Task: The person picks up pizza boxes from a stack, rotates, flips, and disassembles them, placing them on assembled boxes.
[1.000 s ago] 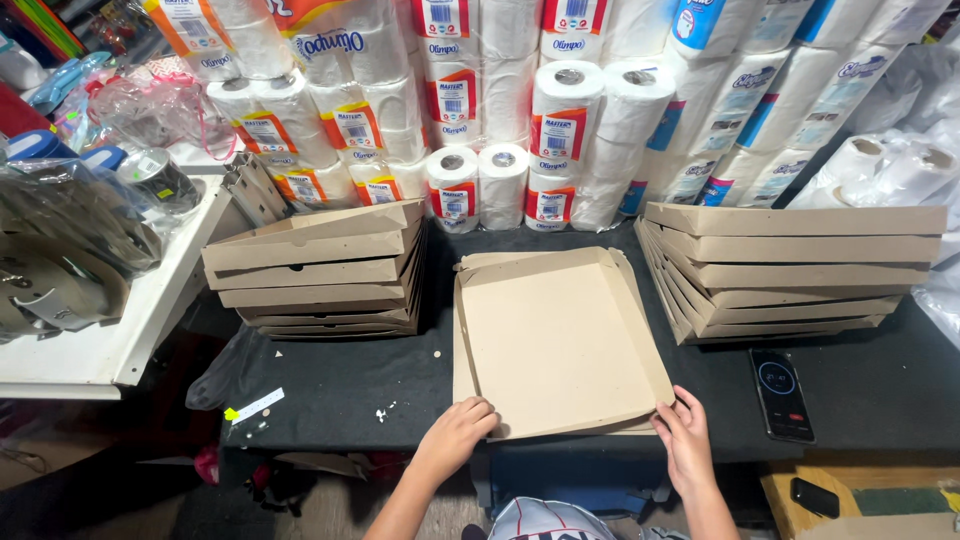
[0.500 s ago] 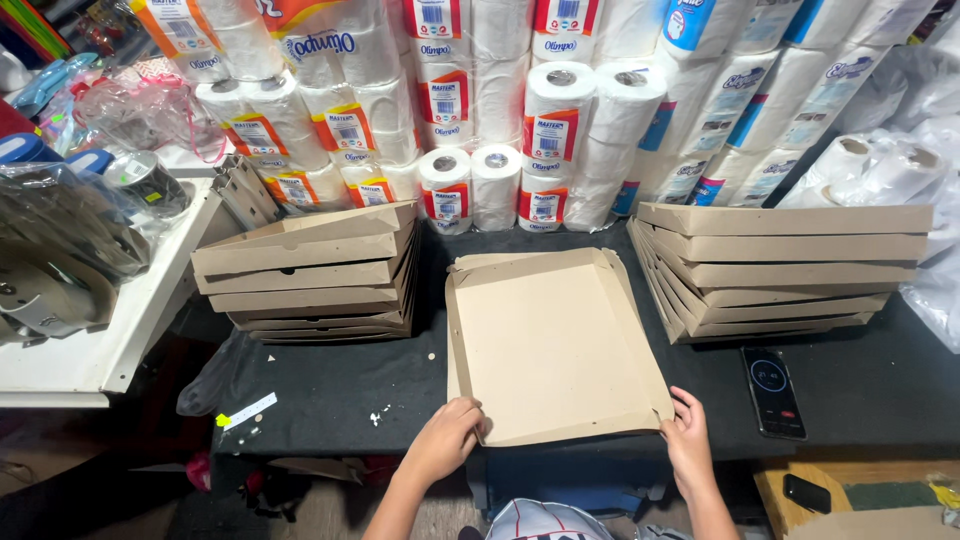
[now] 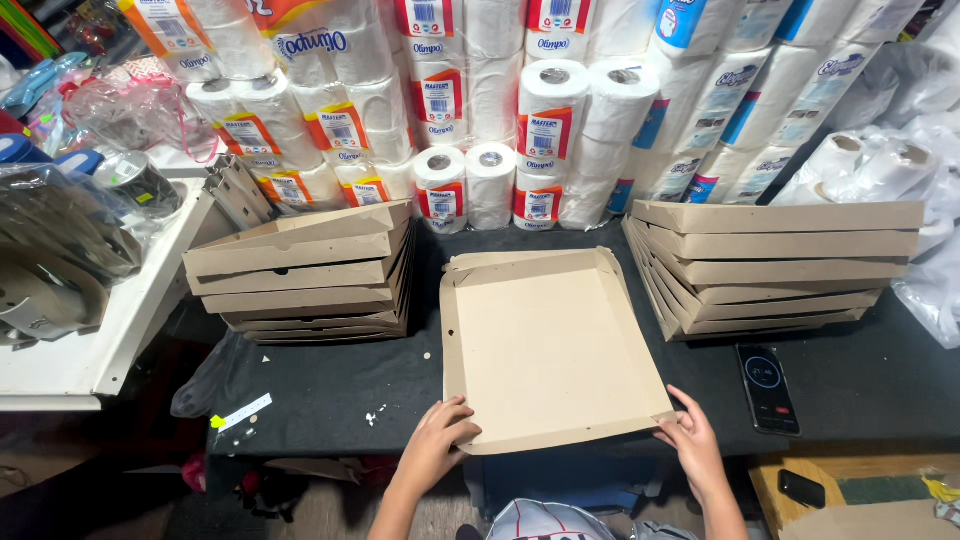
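A flat cardboard box tray [image 3: 545,345] lies at centre on the dark table [image 3: 330,385], its side flaps raised. The left hand [image 3: 438,445], at 7 o'clock, pinches its near left corner; the right hand [image 3: 692,448], at 5 o'clock, has fingers closed on the near right corner. Stacks of folded boxes [image 3: 300,275] sit at 10 and 2 o'clock.

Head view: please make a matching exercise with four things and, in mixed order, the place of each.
Things:
1. flat cardboard sheet
2. phone
3. left stack of folded boxes
4. paper rolls

Places:
A. along the back of the table
B. under both hands, at the table's middle
C. right of the sheet, near the front edge
D. left of the sheet

Pairs: 1-B, 2-C, 3-D, 4-A
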